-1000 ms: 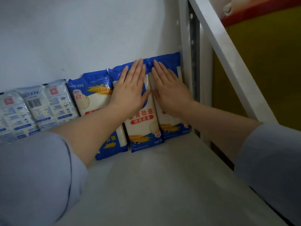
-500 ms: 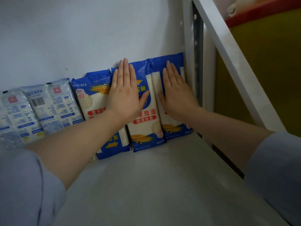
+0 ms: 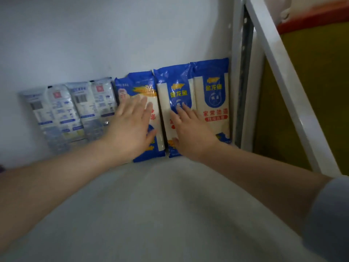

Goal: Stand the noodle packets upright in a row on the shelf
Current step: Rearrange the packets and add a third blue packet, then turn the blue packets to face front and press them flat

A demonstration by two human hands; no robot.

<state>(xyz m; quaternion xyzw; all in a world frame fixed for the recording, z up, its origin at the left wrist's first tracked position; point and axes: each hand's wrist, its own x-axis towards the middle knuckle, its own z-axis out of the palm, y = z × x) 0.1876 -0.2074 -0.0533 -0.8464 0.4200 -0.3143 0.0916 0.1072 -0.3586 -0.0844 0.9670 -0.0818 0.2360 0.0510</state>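
Observation:
Three blue noodle packets stand upright against the back wall of the shelf (image 3: 170,214). My left hand (image 3: 130,127) lies flat with straight fingers on the left blue packet (image 3: 136,86). On the middle blue packet (image 3: 176,86) my right hand (image 3: 190,133) presses with straight fingers. The right blue packet (image 3: 213,95) stands untouched against the shelf's right post. Several grey-white noodle packets (image 3: 71,108) lean in a row to the left of the blue ones.
A white metal upright (image 3: 238,72) and a slanted white bar (image 3: 283,76) bound the shelf on the right. Beyond them is a yellow-green surface (image 3: 311,91) with a red edge. The white back wall (image 3: 94,35) rises behind the packets.
Both hands have shifted left by one packet: the left from the middle blue packet to the left one, the right from the right packet to the middle one. The view is blurred by motion.

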